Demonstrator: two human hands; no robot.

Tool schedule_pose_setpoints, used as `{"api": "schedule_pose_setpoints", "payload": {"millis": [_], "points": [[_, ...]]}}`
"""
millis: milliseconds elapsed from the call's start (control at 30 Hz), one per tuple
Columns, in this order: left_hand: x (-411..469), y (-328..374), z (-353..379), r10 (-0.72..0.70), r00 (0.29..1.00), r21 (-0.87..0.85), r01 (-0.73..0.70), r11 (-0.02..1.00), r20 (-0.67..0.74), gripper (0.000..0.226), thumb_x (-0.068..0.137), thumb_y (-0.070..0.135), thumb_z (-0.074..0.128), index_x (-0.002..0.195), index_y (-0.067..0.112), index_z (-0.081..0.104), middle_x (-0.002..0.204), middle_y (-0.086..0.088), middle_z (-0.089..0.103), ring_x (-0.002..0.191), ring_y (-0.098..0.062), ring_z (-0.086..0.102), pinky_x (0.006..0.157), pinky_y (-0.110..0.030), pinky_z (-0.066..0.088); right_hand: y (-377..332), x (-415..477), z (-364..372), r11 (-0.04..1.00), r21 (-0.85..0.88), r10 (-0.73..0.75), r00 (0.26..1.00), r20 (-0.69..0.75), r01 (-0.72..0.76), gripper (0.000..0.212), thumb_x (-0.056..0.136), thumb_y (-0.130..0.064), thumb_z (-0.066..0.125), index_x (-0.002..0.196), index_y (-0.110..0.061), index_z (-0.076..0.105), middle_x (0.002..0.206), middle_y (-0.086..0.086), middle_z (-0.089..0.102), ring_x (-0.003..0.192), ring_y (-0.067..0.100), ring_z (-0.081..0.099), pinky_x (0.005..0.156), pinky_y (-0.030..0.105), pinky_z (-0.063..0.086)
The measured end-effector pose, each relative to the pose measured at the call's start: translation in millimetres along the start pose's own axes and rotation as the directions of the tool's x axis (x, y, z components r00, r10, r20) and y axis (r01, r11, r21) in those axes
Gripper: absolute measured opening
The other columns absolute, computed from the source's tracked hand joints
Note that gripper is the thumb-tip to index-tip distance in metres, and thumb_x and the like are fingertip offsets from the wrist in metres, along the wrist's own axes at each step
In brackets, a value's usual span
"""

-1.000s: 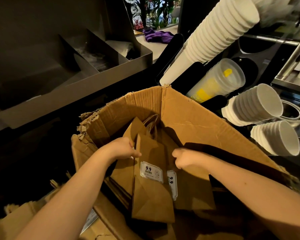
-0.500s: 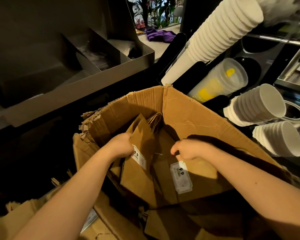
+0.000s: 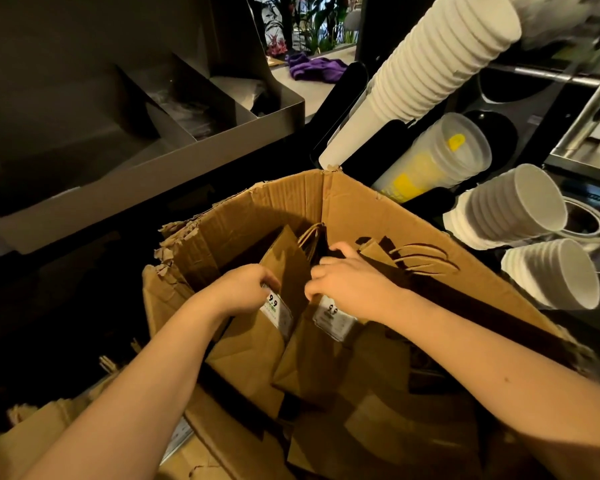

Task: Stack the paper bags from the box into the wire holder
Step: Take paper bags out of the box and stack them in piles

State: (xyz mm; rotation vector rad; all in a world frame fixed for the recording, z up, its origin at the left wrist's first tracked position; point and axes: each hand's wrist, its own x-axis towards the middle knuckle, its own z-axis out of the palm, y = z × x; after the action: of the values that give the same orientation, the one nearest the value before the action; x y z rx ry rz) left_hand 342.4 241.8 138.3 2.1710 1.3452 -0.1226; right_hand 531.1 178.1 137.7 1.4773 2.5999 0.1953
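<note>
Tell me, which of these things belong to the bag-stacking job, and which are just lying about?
In the job: cardboard box; left bag, gripped by the left hand; right bag, gripped by the right hand. The wire holder is not in view.

Lying about: white cup stacks; clear cups; purple cloth; metal tray.

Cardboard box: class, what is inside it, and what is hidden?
Inside the cardboard box: brown paper bags with twine handles and white labels. The left hand grips one; the right hand holds another. The box floor and anything beneath are covered.
</note>
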Motion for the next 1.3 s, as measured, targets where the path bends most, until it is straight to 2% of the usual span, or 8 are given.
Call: {"api": "schedule_pose_setpoints", "payload": {"millis": [167, 467, 667, 800, 867, 967, 1067, 1300], "points": [[-15, 29, -7, 0.019, 0.993, -0.183, 0.002, 0.983, 0.113, 0.084, 0.066, 0.073, 0.051, 0.121, 0.011, 0.057, 0.118, -0.005, 0.061, 0.105, -0.016, 0.057, 0.093, -0.033, 0.048, -1, 2, 11, 0.981, 0.138, 0.166, 0.951, -0.260, -0.133, 0.040, 0.075, 0.000, 0.064, 0.109, -0.021, 0.063, 0.102, -0.002, 0.064, 0.103, 0.021, 0.056, 0.104, 0.041, 0.020], [-38, 52, -25, -0.002, 1.000, -0.275, 0.003, 0.961, 0.004, 0.043, 0.073, 0.001, 0.072, 0.113, 0.011, 0.062, 0.103, -0.009, 0.068, 0.093, -0.023, 0.065, 0.084, -0.042, 0.055, 2, 7, -15, 0.919, 0.324, 0.354, 0.835, -0.422, -0.225, 0.036, 0.086, -0.009, 0.059, 0.120, -0.022, 0.057, 0.121, -0.003, 0.057, 0.121, 0.017, 0.046, 0.116, 0.040, 0.009], [-89, 28, -62, -0.008, 0.972, -0.518, -0.117, 0.848, -0.234, 0.046, 0.076, -0.006, 0.069, 0.111, 0.022, 0.061, 0.100, 0.010, 0.064, 0.097, -0.009, 0.059, 0.084, -0.023, 0.046, -7, 16, -58, 0.796, 0.517, 0.517, 0.798, -0.309, -0.316, 0.082, 0.089, -0.042, 0.057, 0.151, -0.025, 0.006, 0.159, 0.001, -0.004, 0.146, 0.018, -0.010, 0.116, 0.050, -0.002], [-128, 0, -75, -0.022, 0.894, -0.630, -0.297, 0.718, -0.447, 0.057, 0.070, 0.000, 0.075, 0.119, 0.024, 0.059, 0.116, 0.007, 0.064, 0.111, -0.011, 0.058, 0.103, -0.037, 0.042, -36, 18, -84, 0.284, 0.928, 0.599, 0.801, 0.024, -0.240, 0.105, 0.081, -0.050, 0.065, 0.149, -0.030, -0.014, 0.159, -0.005, -0.003, 0.146, 0.017, 0.000, 0.119, 0.042, 0.008], [-154, -15, -73, -0.034, 0.812, -0.608, -0.407, 0.682, -0.582, 0.060, 0.076, -0.005, 0.069, 0.119, 0.034, 0.054, 0.119, 0.013, 0.061, 0.112, -0.004, 0.057, 0.104, -0.035, 0.042, -63, 22, -99, -0.102, 0.987, 0.539, 0.827, 0.161, -0.126, 0.111, 0.067, -0.053, 0.076, 0.148, -0.040, 0.002, 0.153, -0.010, 0.027, 0.141, 0.017, 0.024, 0.115, 0.050, 0.019], [-187, -31, -65, 0.006, 0.678, -0.516, -0.564, 0.645, -0.735, 0.086, 0.078, -0.007, 0.067, 0.143, 0.033, 0.028, 0.145, 0.016, 0.039, 0.131, 0.000, 0.039, 0.111, -0.026, 0.033, -103, 28, -112, -0.335, 0.941, 0.364, 0.917, 0.165, -0.037, 0.066, 0.080, -0.027, 0.074, 0.135, -0.033, 0.039, 0.126, -0.011, 0.061, 0.124, 0.016, 0.049, 0.111, 0.051, 0.029], [-215, -59, -50, -0.071, 0.585, -0.499, -0.616, 0.610, -0.808, 0.108, 0.076, -0.004, 0.069, 0.150, 0.028, -0.002, 0.147, 0.024, 0.026, 0.134, 0.004, 0.033, 0.110, -0.019, 0.031, -151, 39, -126, -0.319, 0.948, 0.280, 0.955, 0.095, -0.001, 0.065, 0.084, -0.004, 0.066, 0.133, -0.035, 0.036, 0.119, -0.010, 0.062, 0.111, 0.011, 0.057, 0.099, 0.038, 0.045], [-278, -130, -7, -0.410, 0.357, -0.539, -0.454, 0.709, -0.840, 0.078, 0.080, -0.004, 0.067, 0.142, 0.022, 0.027, 0.137, 0.002, 0.048, 0.126, -0.011, 0.047, 0.107, -0.039, 0.040, -259, 80, -128, -0.123, 0.992, 0.250, 0.968, 0.035, -0.004, 0.067, 0.091, -0.007, 0.057, 0.135, -0.041, 0.020, 0.121, -0.013, 0.053, 0.107, 0.008, 0.053, 0.096, 0.037, 0.048]]}}
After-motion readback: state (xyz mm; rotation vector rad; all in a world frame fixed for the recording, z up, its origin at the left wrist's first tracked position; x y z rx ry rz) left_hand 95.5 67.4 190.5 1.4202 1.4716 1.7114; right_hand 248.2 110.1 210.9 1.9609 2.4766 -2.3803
